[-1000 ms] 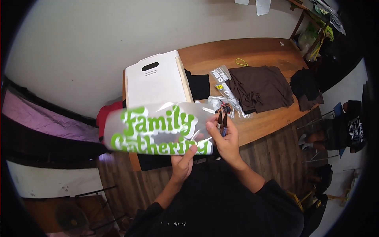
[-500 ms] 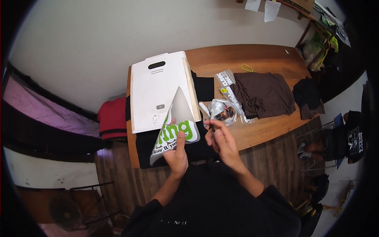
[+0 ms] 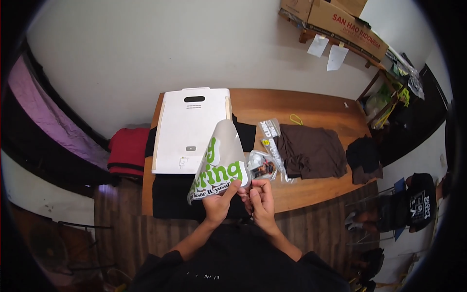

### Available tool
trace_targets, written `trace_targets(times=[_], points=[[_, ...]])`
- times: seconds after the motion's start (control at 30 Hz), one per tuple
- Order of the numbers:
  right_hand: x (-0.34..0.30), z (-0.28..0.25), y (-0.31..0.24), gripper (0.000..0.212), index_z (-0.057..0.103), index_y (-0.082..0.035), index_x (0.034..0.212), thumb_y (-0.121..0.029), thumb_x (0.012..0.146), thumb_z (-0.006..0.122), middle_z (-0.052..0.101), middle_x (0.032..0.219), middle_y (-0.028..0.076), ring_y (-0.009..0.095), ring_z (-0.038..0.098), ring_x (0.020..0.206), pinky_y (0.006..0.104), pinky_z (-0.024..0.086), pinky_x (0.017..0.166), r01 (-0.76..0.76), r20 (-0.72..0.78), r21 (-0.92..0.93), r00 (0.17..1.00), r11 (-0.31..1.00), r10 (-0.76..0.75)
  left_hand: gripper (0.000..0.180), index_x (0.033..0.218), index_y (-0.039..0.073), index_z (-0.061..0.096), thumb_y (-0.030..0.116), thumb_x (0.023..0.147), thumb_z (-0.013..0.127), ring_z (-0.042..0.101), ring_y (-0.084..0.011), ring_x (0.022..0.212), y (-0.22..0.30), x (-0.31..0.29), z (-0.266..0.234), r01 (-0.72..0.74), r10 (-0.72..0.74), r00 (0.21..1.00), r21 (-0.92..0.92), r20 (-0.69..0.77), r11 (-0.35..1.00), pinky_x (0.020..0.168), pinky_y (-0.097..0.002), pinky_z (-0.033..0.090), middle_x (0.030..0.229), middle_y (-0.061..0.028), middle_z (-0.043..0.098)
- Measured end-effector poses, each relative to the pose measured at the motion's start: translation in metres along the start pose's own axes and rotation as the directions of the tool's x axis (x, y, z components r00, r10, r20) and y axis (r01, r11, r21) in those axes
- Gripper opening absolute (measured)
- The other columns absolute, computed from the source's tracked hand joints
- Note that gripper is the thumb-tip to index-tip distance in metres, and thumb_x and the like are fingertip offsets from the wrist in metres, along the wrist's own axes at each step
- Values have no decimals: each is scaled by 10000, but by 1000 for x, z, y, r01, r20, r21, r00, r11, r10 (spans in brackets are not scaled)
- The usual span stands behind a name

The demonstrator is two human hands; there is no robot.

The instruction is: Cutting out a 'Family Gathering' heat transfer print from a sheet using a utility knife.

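My left hand (image 3: 217, 207) grips the lower edge of a curled print film sheet (image 3: 224, 141) with green and black lettering, its thumb lying on the front. My right hand (image 3: 262, 202) meets the sheet's lower right corner with thumb and fingers pinched together. A small dark thing shows between those fingers, too little of it to name. Behind the sheet lies a white panel (image 3: 177, 126) with a slotted handle hole. Black cloth (image 3: 172, 194) spreads under the panel and toward me.
Right of the sheet, the wooden table (image 3: 292, 104) holds a clear plastic bag (image 3: 255, 160), printed film strips (image 3: 275, 148), a folded brown garment (image 3: 314, 155) and dark cloth (image 3: 362, 155). Red cloth (image 3: 127, 151) is at the left. A seated person (image 3: 413, 202) is at the far right.
My right hand has come left and down to the sheet's corner. The sheet has turned so more lettering faces me. My view has tilted up, showing cardboard boxes on a shelf.
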State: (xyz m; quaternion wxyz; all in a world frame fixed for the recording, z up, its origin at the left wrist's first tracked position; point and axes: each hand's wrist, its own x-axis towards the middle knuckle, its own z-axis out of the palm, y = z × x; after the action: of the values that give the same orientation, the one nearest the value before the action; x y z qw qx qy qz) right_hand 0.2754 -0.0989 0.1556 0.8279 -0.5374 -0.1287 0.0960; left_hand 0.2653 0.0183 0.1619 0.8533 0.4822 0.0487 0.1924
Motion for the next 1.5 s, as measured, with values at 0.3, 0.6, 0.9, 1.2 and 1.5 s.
trace_targets(times=[0.3,0.6,0.9,1.2,1.5], points=[[6,-8,-7,176,388,-80,1112,-154,971,462,555,760,43,31,392,480,157,309,410,-49,23,-59,998,997,50,106,941,-47,596,-19,847,636,648,-142,679,-6,5,0,-30,30,1000,7,-5,1000,627,-245,539,793,-95,665],[7,5,-8,158,389,-85,1104,-140,972,458,548,756,29,21,391,481,152,286,398,0,-20,-89,1000,996,-2,160,959,-26,611,-18,815,680,626,-103,747,-26,3,-13,-51,55,997,63,-47,997,679,-221,509,865,-49,657],[-3,5,-6,158,402,-34,1073,-70,950,495,610,910,43,25,491,700,161,403,602,-44,-43,14,998,999,45,195,978,-24,615,-27,799,693,621,-96,779,-21,-3,-11,-38,41,998,72,-53,997,709,-219,502,899,-39,652],[-3,7,-4,152,405,-33,1070,-72,952,493,607,892,38,22,494,698,156,401,595,-34,-65,37,997,999,36,178,976,-26,589,-52,815,659,623,-125,746,-22,-7,-10,-59,66,995,80,-80,995,684,-238,514,866,-63,641],[-3,10,-5,144,410,-40,1064,-78,953,494,606,874,30,16,494,688,153,399,591,-29,-75,38,997,999,32,172,978,-24,592,-48,820,655,624,-124,744,-12,-9,-3,-71,76,995,71,-68,995,687,-240,516,878,-63,643]])
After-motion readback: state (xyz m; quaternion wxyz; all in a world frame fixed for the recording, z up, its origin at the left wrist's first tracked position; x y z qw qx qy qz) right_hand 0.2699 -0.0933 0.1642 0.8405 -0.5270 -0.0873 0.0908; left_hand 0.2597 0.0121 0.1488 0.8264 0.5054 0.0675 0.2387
